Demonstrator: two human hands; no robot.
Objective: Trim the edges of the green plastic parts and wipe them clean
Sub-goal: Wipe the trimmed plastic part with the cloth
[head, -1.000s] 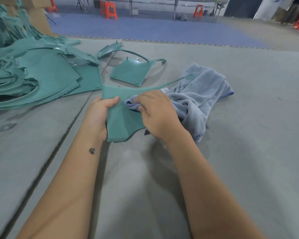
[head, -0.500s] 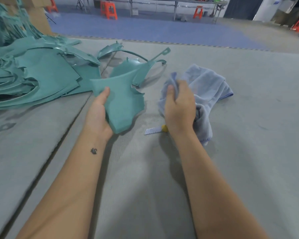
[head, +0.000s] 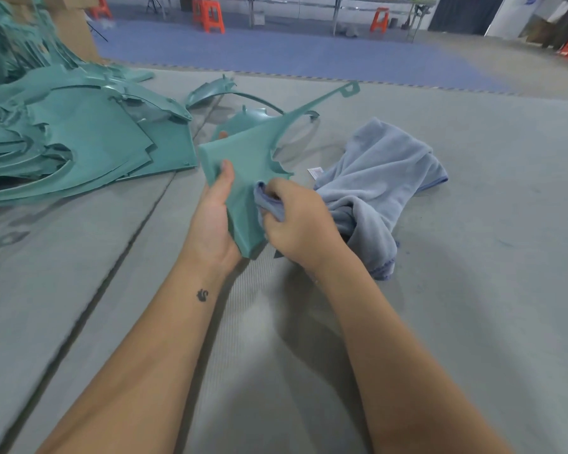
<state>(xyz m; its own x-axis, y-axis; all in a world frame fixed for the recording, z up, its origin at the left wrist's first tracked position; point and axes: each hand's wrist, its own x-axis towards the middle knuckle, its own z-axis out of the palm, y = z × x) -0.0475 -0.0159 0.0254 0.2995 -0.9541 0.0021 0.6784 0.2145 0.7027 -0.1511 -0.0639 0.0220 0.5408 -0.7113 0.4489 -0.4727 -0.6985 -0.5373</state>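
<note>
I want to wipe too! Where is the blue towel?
In the head view, the blue towel lies right of centre on the grey mat, one corner bunched in the right hand.

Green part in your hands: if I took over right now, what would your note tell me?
Left hand grips the green part, tilted up off the grey mat.
Right hand pinches a fold of the blue cloth against the part's face.
Done: wiping is underway.
Left: finish this wipe; whether its edges are trimmed, I can't tell. The pile of green parts lies at the left.

Pile of green parts (head: 63, 145) cut off by left edge.
</note>
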